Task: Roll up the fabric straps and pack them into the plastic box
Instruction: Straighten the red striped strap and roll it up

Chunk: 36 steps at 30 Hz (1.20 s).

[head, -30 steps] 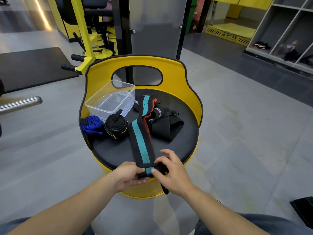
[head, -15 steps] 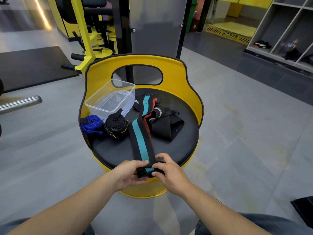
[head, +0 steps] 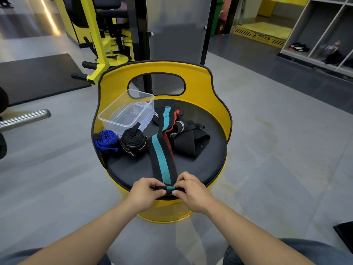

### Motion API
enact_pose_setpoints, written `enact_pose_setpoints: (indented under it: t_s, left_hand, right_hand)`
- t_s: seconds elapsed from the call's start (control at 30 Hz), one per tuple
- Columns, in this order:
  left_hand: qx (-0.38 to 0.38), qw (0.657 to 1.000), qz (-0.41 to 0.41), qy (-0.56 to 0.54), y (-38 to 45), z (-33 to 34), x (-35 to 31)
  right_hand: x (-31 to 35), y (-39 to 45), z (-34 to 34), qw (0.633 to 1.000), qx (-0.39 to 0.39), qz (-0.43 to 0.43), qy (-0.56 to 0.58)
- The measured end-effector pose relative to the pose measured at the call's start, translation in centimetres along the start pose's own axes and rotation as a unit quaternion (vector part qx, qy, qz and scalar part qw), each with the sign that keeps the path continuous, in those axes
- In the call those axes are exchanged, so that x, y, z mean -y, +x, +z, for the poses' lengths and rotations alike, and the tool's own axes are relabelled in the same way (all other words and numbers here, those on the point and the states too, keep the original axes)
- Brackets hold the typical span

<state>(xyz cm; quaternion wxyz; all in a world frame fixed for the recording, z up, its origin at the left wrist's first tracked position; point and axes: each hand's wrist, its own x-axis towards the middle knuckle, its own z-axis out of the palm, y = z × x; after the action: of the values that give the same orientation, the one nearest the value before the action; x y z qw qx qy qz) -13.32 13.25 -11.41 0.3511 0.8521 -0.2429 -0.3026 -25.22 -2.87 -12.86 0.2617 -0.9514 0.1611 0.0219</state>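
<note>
Yellow drum stool (head: 219, 104) holds your work: blue roll (head: 106, 137) and black roll (head: 133, 142) wait beside the empty plastic box (head: 114, 116). Your left hand (head: 145, 192) and right hand (head: 191, 192) pinch the teal-striped strap (head: 162, 155) at its near end, barely rolled; more straps (head: 191, 140) remain loose.

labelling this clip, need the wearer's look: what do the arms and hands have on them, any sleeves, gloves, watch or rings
Both forearms are bare to the frame edge: no sleeves show. The left hand and right hand wear no gloves, and no watch, band or ring is visible. Blue denim jeans cover the knees at the bottom corners.
</note>
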Motion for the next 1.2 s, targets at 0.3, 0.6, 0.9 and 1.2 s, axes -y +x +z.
enact_pose_setpoints:
  t_s: [0.3, 0.6, 0.9, 1.2]
  left_hand:
    - [-0.057, 0.997, -0.021, -0.044, 0.9, 0.9, 0.7]
    - [-0.012, 0.982, -0.080, -0.169, 2.0, 0.7, 0.5]
    - [-0.013, 0.965, -0.128, -0.230, 2.2, 0.7, 0.3]
    - [-0.122, 0.952, 0.111, 0.257, 1.9, 0.2, 0.1]
  right_hand:
    - [0.2, 0.1, -0.2, 0.996, -0.082, 0.004, 0.018]
    - [-0.5, 0.3, 1.1, 0.936, -0.186, -0.135, -0.268]
    - [-2.2, -0.8, 1.0, 0.949, -0.134, -0.172, -0.226]
    - [-1.5, 0.8, 1.6, 0.956, -0.142, -0.174, -0.191]
